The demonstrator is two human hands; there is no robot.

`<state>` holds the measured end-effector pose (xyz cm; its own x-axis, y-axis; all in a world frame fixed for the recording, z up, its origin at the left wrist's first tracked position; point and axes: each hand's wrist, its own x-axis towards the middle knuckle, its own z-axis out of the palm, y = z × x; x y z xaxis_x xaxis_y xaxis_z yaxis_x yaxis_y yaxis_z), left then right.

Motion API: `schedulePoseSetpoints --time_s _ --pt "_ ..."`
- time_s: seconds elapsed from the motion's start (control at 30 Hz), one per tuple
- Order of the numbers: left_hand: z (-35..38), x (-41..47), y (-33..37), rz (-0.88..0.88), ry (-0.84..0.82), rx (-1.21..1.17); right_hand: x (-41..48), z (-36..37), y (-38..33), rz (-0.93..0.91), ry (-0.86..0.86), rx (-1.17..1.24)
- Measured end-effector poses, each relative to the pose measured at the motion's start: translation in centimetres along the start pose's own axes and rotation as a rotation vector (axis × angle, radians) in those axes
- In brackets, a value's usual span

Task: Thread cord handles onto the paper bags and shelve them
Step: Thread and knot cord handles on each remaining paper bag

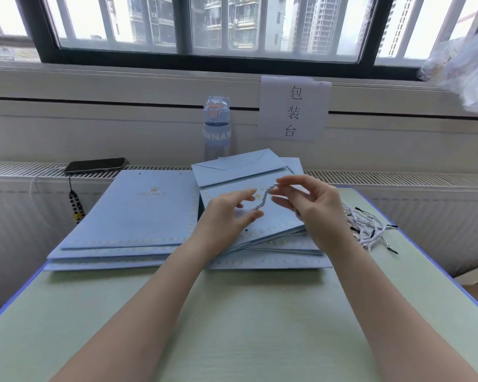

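Two piles of flat light-blue paper bags lie on the table: a neat left pile (138, 213) and a fanned right pile (273, 244). Over the right pile my right hand (312, 205) pinches the upper end of a white-and-blue twisted cord (264, 198) between thumb and fingertips. The cord hangs down toward the top bag. My left hand (229, 213) hovers just left of the cord with its fingers spread and loosely bent, holding nothing. A heap of loose cords (370, 227) with black tips lies to the right of the bags.
A clear water bottle (216, 128) stands behind the bags against the wall, beside a paper sign (294, 108). A dark phone (97, 164) rests on the radiator ledge at the left, a bead strap hanging below. The pale green table (232, 326) reaches toward me.
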<state>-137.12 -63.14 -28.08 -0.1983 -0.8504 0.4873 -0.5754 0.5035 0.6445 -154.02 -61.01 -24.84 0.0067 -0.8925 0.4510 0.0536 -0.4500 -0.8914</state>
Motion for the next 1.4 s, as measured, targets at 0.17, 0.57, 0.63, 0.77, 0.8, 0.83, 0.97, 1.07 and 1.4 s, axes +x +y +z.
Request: schedulePoseSetpoints --time_s 0.17,0.57,0.63,0.77,0.8,0.83,0.97,1.07,1.4 --pt "-0.3 -0.1 0.1 -0.001 0.027 -0.099 0.3 -0.2 -0.5 0.037 0.151 0.198" --pt "-0.5 0.1 0.3 0.128 0.136 -0.116 0.3 -0.4 2.5 -0.343 -0.006 -0.782" --pt "-0.7 0.0 0.6 0.123 0.142 -0.142 0.0 0.3 2.8 -0.359 -0.054 -0.766" --pt "-1.5 0.0 0.8 0.053 0.094 -0.104 -0.3 0.8 2.6 -0.344 0.001 -0.653" --pt "-1.9 0.2 0.7 0.032 0.046 -0.065 -0.2 0.7 2.6 -0.336 0.004 -0.651" --pt "-2.3 0.4 0.5 0.007 -0.031 0.020 -0.1 0.6 2.7 -0.319 -0.004 -0.660" --pt "-3.5 0.4 -0.1 -0.297 -0.500 0.471 0.0 0.5 3.1 -0.189 -0.177 -0.751" --pt "-3.4 0.2 -0.4 -0.363 -0.590 0.434 -0.1 0.8 3.5 -0.166 -0.292 -0.809" --pt "-3.7 -0.1 -1.4 -0.245 -0.472 0.170 0.0 0.5 4.1 -0.185 -0.330 -0.840"
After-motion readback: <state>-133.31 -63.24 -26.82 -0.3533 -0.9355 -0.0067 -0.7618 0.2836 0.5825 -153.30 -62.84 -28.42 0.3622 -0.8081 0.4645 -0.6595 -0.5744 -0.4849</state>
